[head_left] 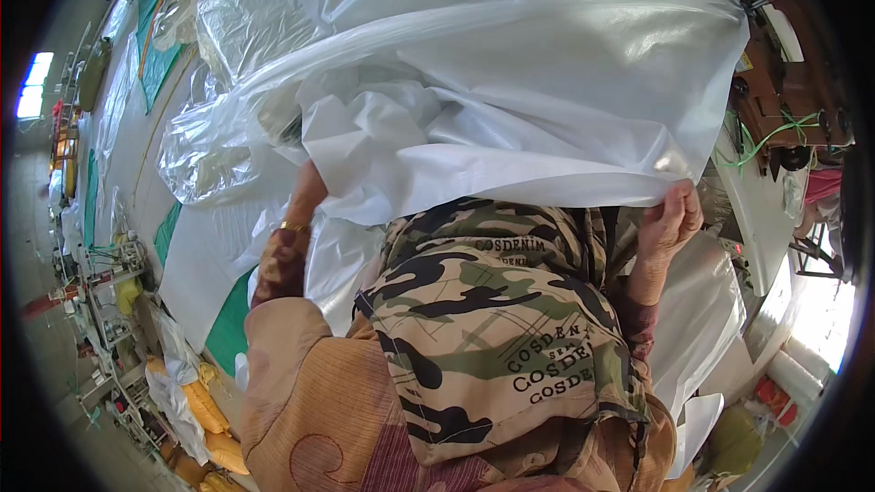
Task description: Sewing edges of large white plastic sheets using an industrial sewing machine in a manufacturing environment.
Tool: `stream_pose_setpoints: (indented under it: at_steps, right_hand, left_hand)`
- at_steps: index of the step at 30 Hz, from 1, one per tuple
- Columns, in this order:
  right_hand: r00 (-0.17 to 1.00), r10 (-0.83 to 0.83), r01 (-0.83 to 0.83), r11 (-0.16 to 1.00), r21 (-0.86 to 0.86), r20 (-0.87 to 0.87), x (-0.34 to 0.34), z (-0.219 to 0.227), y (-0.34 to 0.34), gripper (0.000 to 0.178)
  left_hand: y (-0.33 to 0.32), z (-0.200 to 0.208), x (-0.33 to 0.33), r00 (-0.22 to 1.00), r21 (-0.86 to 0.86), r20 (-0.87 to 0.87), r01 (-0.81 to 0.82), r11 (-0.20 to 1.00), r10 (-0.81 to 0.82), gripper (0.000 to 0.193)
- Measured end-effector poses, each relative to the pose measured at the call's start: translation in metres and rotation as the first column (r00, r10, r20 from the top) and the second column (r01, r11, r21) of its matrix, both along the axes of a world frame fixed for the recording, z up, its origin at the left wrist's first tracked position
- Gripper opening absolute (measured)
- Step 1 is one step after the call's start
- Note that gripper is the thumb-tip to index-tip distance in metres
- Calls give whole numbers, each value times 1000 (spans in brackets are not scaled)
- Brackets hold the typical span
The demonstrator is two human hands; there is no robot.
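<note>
A large, glossy white plastic sheet (565, 141) spreads across the work surface in front of me, its near part gathered in folds. At its near right edge my right hand (673, 217) is closed, pinching the edge between thumb and fingers. My left hand (312, 186) reaches in beneath a raised fold at the left, so its fingers are hidden by the sheet. Between the two hands the near edge hangs in a shallow curve just above my camouflage apron (492, 310). Clear, crinkled plastic (214, 150) lies beside the left hand.
A brown machine (775, 82) with green cord (791, 130) stands at the right. Green cloth (228, 326) lies at the left. Yellow-orange bundles (205, 410) are on the floor at lower left, near metal racks (109, 292). A white roll (793, 375) sits at lower right.
</note>
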State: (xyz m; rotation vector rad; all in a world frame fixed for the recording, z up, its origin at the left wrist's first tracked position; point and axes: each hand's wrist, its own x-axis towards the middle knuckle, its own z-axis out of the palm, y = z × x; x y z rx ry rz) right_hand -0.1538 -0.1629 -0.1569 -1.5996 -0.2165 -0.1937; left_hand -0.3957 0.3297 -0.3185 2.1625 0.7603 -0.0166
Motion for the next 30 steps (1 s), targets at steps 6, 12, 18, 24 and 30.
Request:
stream_pose_setpoints:
  at_steps: [6,12,18,24,30]
  right_hand:
    - [998,0,6,996,-86,65,-8,1,-3,31]
    - [999,31,-28,995,96,-37,-13,-3,5,30]
    - [998,-60,60,998,30,-13,-13,-7,-3,31]
    - [986,-161,164,972,-166,29,1,-32,-80,30]
    - [972,-55,-90,814,-574,-231,-2,-57,-101,26]
  left_hand:
    - [-87,27,52,933,-581,309,33,813,183,60]
    - [-118,70,48,911,-272,407,193,943,-68,76]
    - [-78,-2,77,517,-618,223,-580,531,826,33]
    - [118,-44,-114,666,242,228,-745,621,710,32]
    - [209,10,-229,580,844,-147,-348,407,801,45]
